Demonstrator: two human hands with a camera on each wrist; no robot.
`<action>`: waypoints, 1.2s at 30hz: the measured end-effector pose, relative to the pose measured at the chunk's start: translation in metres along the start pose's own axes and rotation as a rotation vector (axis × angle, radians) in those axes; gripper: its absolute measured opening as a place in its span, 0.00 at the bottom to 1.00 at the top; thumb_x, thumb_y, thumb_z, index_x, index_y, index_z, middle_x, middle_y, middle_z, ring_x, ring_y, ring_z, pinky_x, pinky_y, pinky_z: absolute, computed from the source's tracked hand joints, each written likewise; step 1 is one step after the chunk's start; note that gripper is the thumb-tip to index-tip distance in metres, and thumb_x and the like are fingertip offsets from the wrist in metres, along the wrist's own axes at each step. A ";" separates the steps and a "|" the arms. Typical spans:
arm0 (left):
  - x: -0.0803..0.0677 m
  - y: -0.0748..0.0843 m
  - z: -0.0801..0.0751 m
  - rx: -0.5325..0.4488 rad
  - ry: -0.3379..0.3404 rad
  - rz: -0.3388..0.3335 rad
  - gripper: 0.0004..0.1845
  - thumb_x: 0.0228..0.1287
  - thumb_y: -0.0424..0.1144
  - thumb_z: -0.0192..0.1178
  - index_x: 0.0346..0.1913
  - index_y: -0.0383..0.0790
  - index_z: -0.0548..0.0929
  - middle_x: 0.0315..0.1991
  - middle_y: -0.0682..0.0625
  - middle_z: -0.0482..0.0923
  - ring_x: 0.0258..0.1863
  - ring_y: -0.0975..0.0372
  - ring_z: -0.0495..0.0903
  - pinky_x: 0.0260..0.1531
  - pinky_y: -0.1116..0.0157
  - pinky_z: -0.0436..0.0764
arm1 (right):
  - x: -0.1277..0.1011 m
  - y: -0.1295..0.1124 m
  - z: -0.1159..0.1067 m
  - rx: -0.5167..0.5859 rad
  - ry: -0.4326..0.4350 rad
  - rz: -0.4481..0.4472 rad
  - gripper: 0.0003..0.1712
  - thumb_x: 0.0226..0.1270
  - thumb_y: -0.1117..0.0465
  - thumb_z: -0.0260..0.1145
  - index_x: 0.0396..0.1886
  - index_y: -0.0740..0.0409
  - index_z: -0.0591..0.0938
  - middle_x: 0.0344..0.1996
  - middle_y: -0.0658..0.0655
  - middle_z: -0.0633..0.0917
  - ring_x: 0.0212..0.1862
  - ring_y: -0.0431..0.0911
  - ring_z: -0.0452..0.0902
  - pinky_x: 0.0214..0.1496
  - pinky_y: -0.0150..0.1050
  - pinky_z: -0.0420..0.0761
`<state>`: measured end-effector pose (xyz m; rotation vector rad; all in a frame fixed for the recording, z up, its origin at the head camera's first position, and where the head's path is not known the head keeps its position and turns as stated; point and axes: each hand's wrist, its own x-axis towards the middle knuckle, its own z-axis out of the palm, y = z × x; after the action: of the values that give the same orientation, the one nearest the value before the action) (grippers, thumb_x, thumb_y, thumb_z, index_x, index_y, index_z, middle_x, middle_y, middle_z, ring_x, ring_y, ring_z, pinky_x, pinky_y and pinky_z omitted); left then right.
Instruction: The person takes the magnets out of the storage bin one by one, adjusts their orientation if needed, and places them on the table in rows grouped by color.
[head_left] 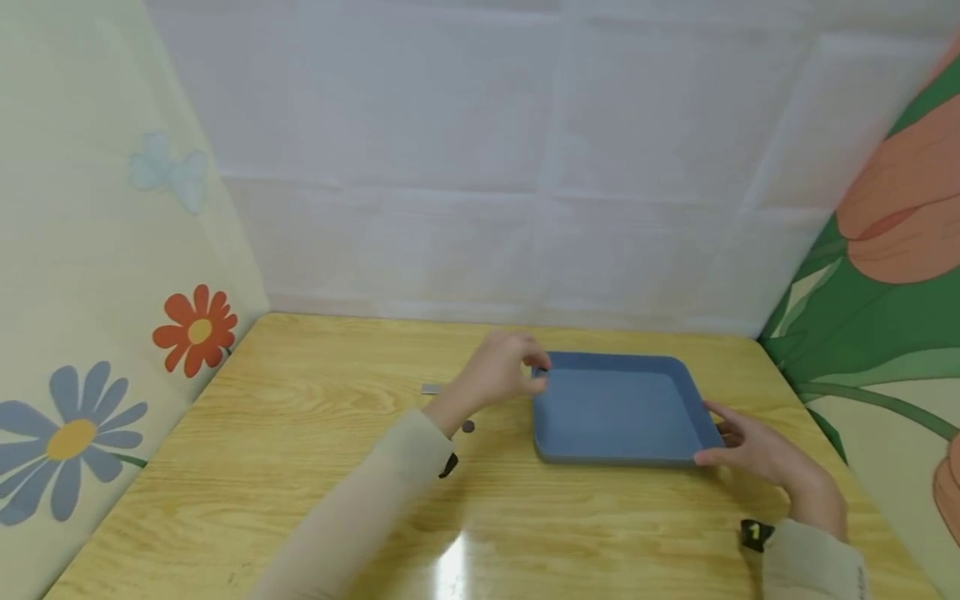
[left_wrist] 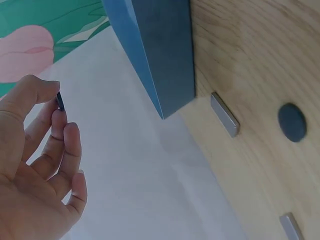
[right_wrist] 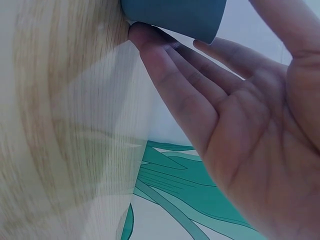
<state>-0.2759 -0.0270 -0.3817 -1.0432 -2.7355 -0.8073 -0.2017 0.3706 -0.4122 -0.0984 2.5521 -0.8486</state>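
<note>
A shallow blue tray sits on the right half of the wooden table. My left hand is raised at its far left corner. In the left wrist view, the thumb and fingertips pinch a thin, dark disc, seen edge-on. At the tray's right side, my right hand holds the wall near the front corner, thumb at the rim and fingers along the outside. The right wrist view shows those fingers reaching to the lower edge of the tray wall.
Left of the tray lie a dark round disc and a small silvery bar, with another bar farther off. A white sheet hangs behind the table. Flower-printed panels stand at both sides.
</note>
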 end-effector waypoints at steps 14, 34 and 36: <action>-0.030 -0.023 0.014 0.034 0.006 -0.057 0.04 0.60 0.38 0.72 0.38 0.47 0.92 0.37 0.56 0.88 0.39 0.61 0.86 0.56 0.51 0.75 | -0.002 0.003 0.001 0.008 0.003 -0.004 0.61 0.71 0.44 0.70 0.83 0.67 0.42 0.72 0.87 0.60 0.71 0.79 0.61 0.61 0.64 0.78; -0.043 -0.035 0.039 0.057 -0.193 -0.095 0.04 0.60 0.38 0.73 0.37 0.49 0.93 0.38 0.58 0.91 0.40 0.65 0.86 0.64 0.48 0.74 | -0.002 0.001 -0.001 0.000 0.000 -0.017 0.61 0.71 0.44 0.69 0.83 0.67 0.42 0.72 0.86 0.61 0.71 0.79 0.61 0.61 0.63 0.79; -0.042 -0.035 0.041 0.069 -0.203 -0.097 0.04 0.59 0.38 0.73 0.37 0.50 0.93 0.38 0.59 0.91 0.39 0.66 0.85 0.64 0.47 0.73 | -0.002 0.001 -0.001 -0.001 0.001 -0.015 0.61 0.71 0.44 0.69 0.83 0.67 0.42 0.71 0.86 0.61 0.71 0.79 0.62 0.61 0.63 0.79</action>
<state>-0.2635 -0.0528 -0.4436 -1.0396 -2.9806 -0.6468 -0.2005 0.3726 -0.4119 -0.1174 2.5560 -0.8536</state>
